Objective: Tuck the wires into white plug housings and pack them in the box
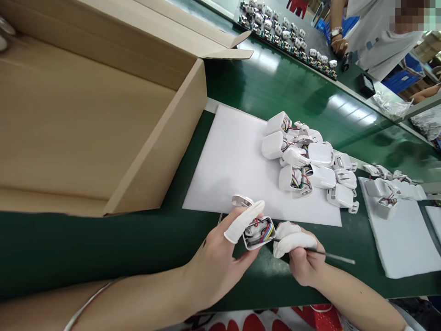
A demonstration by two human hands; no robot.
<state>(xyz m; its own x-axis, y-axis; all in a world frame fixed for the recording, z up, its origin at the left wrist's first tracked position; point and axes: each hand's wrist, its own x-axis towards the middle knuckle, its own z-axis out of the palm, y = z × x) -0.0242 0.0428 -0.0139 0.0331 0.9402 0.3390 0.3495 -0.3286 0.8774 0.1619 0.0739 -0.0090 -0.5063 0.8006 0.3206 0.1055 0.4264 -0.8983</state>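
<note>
My left hand (237, 239) grips a small white plastic housing (254, 246) whose open side faces up. Inside it show red, yellow and blue wires (267, 231). A round-edged white piece (241, 200) appears just beyond the left fingers; whether it joins the housing I cannot tell. My right hand (303, 253) is closed round a thin metal rod-like tool (336, 257). One end of the tool reaches the housing's right rim, and the other sticks out to the right. White finger cots (246, 223) cover some fingers on both hands.
A large open cardboard box (161, 151) stands at left. Several white housings with wires (296, 156) lie on a white sheet (230, 156). More housings (392, 193) rest on a white pad (406, 243) at right. Across the green belt (285, 87) are a tray of circuit parts (285, 37) and a co-worker (375, 41).
</note>
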